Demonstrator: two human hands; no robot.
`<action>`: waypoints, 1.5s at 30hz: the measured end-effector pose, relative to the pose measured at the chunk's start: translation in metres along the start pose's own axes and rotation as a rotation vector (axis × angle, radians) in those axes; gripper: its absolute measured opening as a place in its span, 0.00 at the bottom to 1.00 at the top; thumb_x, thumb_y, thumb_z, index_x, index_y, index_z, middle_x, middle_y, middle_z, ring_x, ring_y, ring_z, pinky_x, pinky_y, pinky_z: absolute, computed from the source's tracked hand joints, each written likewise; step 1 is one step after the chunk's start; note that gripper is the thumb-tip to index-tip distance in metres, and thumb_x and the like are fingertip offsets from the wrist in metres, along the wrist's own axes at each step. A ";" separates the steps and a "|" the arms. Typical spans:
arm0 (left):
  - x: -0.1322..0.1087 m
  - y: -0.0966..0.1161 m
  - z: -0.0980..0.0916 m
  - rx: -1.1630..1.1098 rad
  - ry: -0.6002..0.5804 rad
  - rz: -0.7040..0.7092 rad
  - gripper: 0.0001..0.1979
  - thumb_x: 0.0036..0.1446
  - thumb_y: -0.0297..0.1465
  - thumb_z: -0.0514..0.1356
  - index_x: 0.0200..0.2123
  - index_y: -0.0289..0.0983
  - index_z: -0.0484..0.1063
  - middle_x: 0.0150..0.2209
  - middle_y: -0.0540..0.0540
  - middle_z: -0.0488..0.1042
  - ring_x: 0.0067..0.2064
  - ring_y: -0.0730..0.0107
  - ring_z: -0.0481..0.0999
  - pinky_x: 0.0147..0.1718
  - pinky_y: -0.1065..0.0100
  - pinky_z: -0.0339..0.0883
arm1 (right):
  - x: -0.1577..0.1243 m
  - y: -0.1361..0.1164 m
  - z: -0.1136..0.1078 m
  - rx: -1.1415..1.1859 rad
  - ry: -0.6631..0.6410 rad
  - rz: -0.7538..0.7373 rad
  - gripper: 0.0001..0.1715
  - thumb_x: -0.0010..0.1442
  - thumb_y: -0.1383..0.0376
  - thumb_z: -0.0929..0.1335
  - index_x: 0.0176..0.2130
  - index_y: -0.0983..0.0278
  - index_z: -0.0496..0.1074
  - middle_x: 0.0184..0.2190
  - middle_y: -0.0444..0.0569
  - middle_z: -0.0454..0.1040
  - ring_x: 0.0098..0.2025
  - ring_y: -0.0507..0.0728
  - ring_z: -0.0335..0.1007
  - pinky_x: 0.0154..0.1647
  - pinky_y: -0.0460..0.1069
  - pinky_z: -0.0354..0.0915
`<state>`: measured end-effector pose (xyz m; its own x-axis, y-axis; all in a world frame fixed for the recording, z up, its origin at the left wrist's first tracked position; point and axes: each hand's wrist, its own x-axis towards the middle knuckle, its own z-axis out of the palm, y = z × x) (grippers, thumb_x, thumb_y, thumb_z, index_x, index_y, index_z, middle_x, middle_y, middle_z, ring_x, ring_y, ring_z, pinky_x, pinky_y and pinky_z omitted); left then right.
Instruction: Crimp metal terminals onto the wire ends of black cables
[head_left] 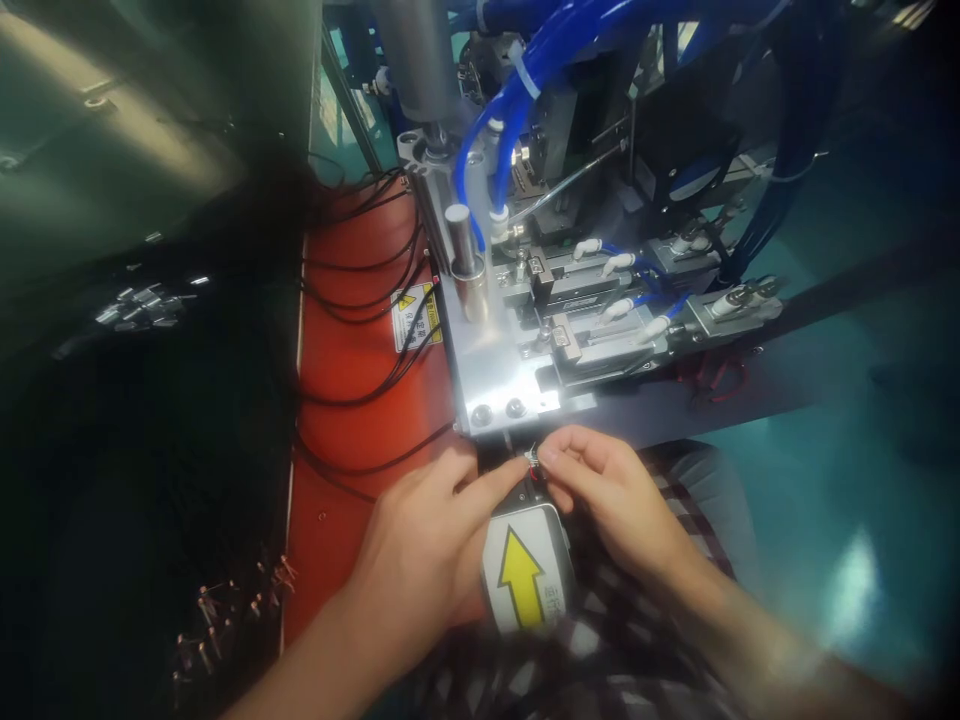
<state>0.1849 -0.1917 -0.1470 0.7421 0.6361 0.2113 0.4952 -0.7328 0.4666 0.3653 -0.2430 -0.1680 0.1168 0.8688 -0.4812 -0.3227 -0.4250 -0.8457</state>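
Note:
Both my hands meet at the front edge of a metal machine fixture [499, 375]. Between their fingertips is a small silvery part [533, 458] with a bit of red at its lower side; its exact kind is too small to make out. My right hand [611, 490] is closed, pinching the part from the right with thumb and forefinger. From the left, one stretched digit of my left hand [427, 530] reaches the same part, while its other fingers are curled and partly hidden. Just below the fingertips is a white panel [491, 610] with a yellow arrow [520, 580].
An orange-red surface [345, 360] crossed by black cables [360, 400] lies left of the fixture. Loose silvery pieces [142, 305] lie on the dark left side, with copper-coloured pieces [217, 620] nearer me. Blue air hoses [517, 90] and pneumatic slides [607, 345] stand behind and right.

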 end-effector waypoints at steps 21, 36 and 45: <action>0.001 0.002 -0.001 0.014 -0.028 -0.002 0.17 0.62 0.25 0.51 0.49 0.36 0.76 0.29 0.45 0.69 0.28 0.69 0.70 0.23 0.71 0.67 | -0.005 0.008 0.010 -0.061 0.107 -0.078 0.15 0.60 0.57 0.68 0.27 0.63 0.63 0.18 0.38 0.61 0.21 0.49 0.54 0.22 0.44 0.54; 0.001 0.001 0.000 0.031 -0.028 -0.005 0.17 0.63 0.28 0.51 0.49 0.36 0.76 0.29 0.45 0.68 0.28 0.71 0.70 0.23 0.74 0.65 | -0.001 0.007 0.003 0.096 -0.039 0.055 0.18 0.58 0.55 0.70 0.27 0.64 0.64 0.17 0.38 0.63 0.20 0.48 0.55 0.24 0.44 0.54; 0.000 0.001 0.002 0.015 -0.010 -0.014 0.16 0.61 0.24 0.53 0.49 0.36 0.76 0.31 0.45 0.69 0.30 0.71 0.70 0.24 0.74 0.66 | -0.004 0.015 -0.009 0.079 -0.056 0.005 0.17 0.63 0.55 0.67 0.30 0.66 0.68 0.19 0.40 0.63 0.25 0.50 0.57 0.30 0.46 0.55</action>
<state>0.1867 -0.1927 -0.1481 0.7395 0.6440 0.1959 0.5122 -0.7272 0.4569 0.3684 -0.2554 -0.1811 0.0631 0.8803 -0.4702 -0.3965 -0.4102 -0.8213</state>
